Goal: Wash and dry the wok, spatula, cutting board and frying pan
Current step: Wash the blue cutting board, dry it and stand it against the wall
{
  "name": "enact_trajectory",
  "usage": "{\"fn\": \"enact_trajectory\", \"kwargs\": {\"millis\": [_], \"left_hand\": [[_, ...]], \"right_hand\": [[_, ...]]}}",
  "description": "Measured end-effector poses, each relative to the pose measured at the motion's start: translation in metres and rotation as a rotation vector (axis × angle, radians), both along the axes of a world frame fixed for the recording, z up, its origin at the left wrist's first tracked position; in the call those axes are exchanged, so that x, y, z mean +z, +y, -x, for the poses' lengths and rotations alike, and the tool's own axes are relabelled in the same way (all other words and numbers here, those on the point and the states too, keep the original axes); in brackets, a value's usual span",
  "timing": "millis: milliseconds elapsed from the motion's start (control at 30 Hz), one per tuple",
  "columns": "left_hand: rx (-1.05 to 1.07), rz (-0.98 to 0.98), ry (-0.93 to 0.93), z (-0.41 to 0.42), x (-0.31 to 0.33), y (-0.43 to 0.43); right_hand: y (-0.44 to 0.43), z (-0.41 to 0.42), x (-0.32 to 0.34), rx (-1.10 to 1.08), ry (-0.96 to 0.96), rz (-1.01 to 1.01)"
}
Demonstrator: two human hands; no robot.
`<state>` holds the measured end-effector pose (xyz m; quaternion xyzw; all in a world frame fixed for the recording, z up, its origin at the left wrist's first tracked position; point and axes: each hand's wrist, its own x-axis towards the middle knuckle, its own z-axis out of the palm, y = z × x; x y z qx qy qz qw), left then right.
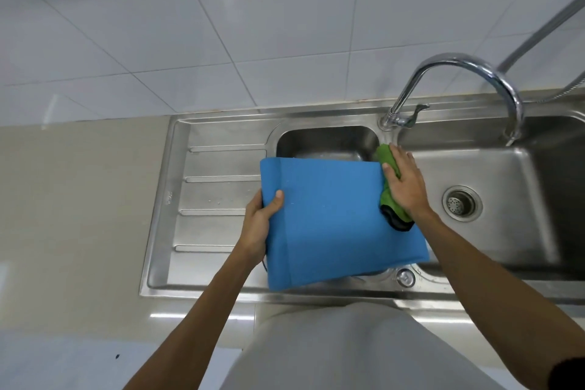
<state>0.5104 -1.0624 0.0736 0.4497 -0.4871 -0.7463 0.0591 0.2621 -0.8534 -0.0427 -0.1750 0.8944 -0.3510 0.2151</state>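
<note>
Over sink [218,165], left hand [259,220] grips board [332,218]; right hand [406,184] presses cloth [388,199].

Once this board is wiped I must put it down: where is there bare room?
Bare: the ribbed drainer between counter and small basin, the counter itself, the big basin under the tap. Crowded: the small basin, beneath board and cloth.

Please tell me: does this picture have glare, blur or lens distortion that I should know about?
In the head view the light is soft and even, with glare on the faucet. The head view's wide lens fans out the lines of the wall tiles. Also in the head view, the right basin is smeared, while the cutting board, green cloth, left hand and right hand are sharp.
</note>
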Motion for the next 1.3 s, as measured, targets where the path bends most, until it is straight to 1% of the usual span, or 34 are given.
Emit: {"fn": "enact_trajectory", "kwargs": {"millis": [133, 233, 300, 467, 533, 600, 667, 767, 833, 900, 1000, 1100, 1200, 1300], "left_hand": [[0.005, -0.003, 0.008, 0.006, 0.001, 0.001], [0.039, -0.018, 0.015, 0.005, 0.0, 0.003], [0.022, -0.029, 0.023, 0.009, 0.001, 0.008], [-0.044, -0.01, 0.124, 0.023, 0.004, 0.022], [-0.042, -0.014, 0.13, 0.025, 0.007, 0.022], [-0.022, -0.041, 0.119, 0.023, 0.009, 0.02], [-0.022, -0.054, 0.104, 0.018, 0.011, 0.014], [-0.054, -0.043, 0.06, 0.012, 0.012, 0.007], [-0.053, -0.053, 0.046, 0.014, 0.014, 0.007], [-0.041, -0.067, 0.057, 0.019, 0.016, 0.008], [-0.061, -0.086, 0.096, 0.021, 0.02, 0.01], [-0.089, -0.061, 0.134, 0.024, 0.028, 0.014], [-0.094, -0.111, 0.164, 0.028, 0.038, 0.013], [-0.036, -0.144, 0.237, 0.034, 0.048, 0.007]], "right_hand": [[-0.006, -0.002, 0.006, -0.101, -0.028, -0.027], [-0.022, -0.022, 0.02, -0.052, 0.011, -0.044], [-0.041, -0.045, 0.04, 0.025, 0.04, 0.05], [-0.115, -0.108, 0.095, 0.35, 0.251, 0.343], [-0.122, -0.109, 0.101, 0.404, 0.282, 0.403], [-0.112, -0.096, 0.096, 0.426, 0.263, 0.424], [-0.091, -0.072, 0.081, 0.332, 0.238, 0.351], [-0.058, -0.037, 0.061, 0.062, 0.106, 0.176], [-0.053, -0.037, 0.059, 0.005, 0.078, 0.144], [-0.065, -0.053, 0.07, 0.067, 0.111, 0.19], [-0.091, -0.09, 0.096, 0.231, 0.189, 0.307], [-0.115, -0.114, 0.122, 0.347, 0.239, 0.404], [-0.123, -0.12, 0.137, 0.398, 0.283, 0.443], [-0.118, -0.12, 0.141, 0.403, 0.307, 0.451]]}}
